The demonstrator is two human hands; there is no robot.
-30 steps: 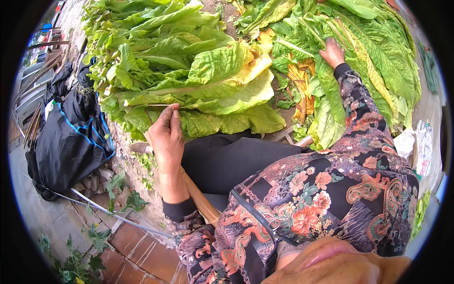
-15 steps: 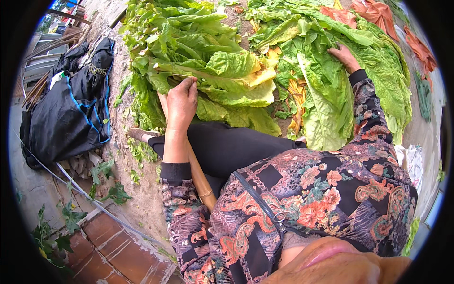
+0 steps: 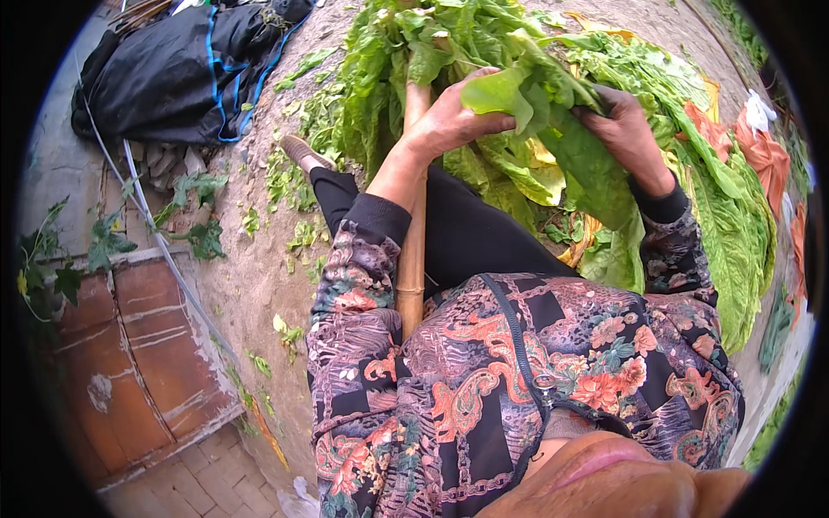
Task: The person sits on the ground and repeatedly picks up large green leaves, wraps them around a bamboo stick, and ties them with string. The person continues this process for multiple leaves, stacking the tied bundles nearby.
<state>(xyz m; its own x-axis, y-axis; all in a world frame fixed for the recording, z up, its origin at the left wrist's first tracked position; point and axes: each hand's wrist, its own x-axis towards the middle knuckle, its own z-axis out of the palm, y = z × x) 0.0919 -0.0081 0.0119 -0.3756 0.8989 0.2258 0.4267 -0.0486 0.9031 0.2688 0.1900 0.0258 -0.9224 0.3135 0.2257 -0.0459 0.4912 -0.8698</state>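
Closest to the camera, I see the person's patterned floral top [image 3: 518, 380] filling the lower middle of the view, with black trousers [image 3: 466, 233] above it across the lap. A bamboo pole [image 3: 413, 250] runs up along the left forearm, from the chest toward the leaf pile. Past the lap, my left hand [image 3: 449, 121] is curled over a large green leaf [image 3: 553, 129], fingers wrapped on its near edge and thumb underneath, so it is closed on the leaf rather than spread. My right hand [image 3: 626, 134] grips the same leaf from the other side, fingers folded down into the green; I cannot see its fingertips, which are buried in the foliage. The leaf hangs between both hands just above the knees, its lower end drooping toward the trousers. Beyond and around the hands lies a heap of green leaves [image 3: 432, 52], some yellowed, spreading right along the ground [image 3: 250, 276]. A shoe [image 3: 302, 154] pokes out at the left of the heap, on bare dirt strewn with leaf scraps. Farther left sits a black bag with blue trim [image 3: 181, 73], and orange cloth [image 3: 760, 147] shows at the far right edge.
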